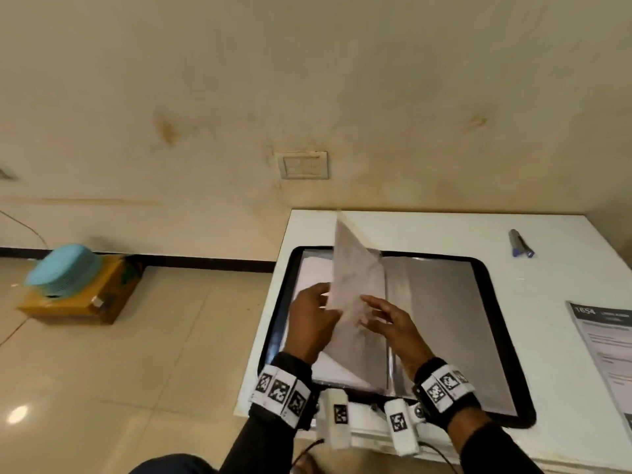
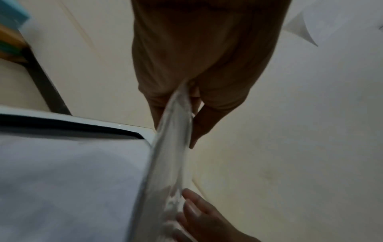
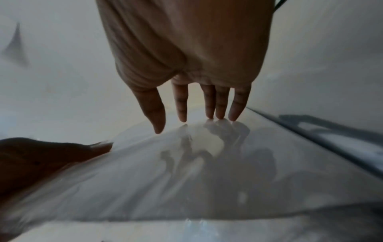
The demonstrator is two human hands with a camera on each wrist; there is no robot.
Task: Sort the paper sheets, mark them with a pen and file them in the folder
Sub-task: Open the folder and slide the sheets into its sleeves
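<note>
A black-edged folder (image 1: 496, 336) lies open on the white table (image 1: 427, 230). One clear plastic sleeve (image 1: 355, 278) stands upright between its two halves. My left hand (image 1: 323, 297) pinches that sleeve's near edge; the left wrist view shows the sleeve (image 2: 172, 147) running between thumb and fingers (image 2: 199, 127). My right hand (image 1: 371, 309) is open, its straight fingertips (image 3: 209, 114) touching the sleeve's right face (image 3: 207, 163). White paper (image 1: 313, 268) lies in the left half. A printed sheet (image 1: 605, 347) lies at the table's right edge. A grey pen with a blue cap (image 1: 521, 242) lies at the far right.
On the tiled floor to the left a cardboard box (image 1: 85, 302) carries an upturned light blue basket (image 1: 65, 271). The table's back edge meets a wall with a switch plate (image 1: 302, 164). Bare table shows between folder and printed sheet.
</note>
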